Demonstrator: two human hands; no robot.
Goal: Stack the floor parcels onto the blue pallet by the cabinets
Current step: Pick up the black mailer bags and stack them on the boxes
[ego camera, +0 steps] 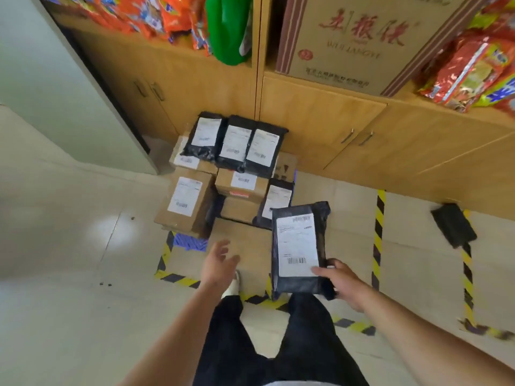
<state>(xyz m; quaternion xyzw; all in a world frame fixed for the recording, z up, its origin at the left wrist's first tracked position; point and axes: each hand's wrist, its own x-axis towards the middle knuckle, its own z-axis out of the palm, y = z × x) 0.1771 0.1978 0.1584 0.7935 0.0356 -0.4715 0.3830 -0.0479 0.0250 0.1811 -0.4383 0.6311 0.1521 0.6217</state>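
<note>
My right hand [338, 280] grips the lower right edge of a black parcel bag [299, 246] with a white label, held above the front of the pile. My left hand [218, 261] hovers open and empty over a flat brown box [245, 240]. The blue pallet [189, 242] shows only at its front left corner, under the parcels. On it stand several cardboard boxes [185, 201] and, at the back, three black bags [237, 143] leaning side by side. One more black bag [452, 225] lies on the floor to the right.
Wooden cabinets [320, 121] stand right behind the pile, with snack packs and a large carton [359, 40] on their shelf. Yellow-black tape [377, 235] marks floor bays. A grey door panel [55, 87] is at the left. My dark trouser legs fill the bottom middle.
</note>
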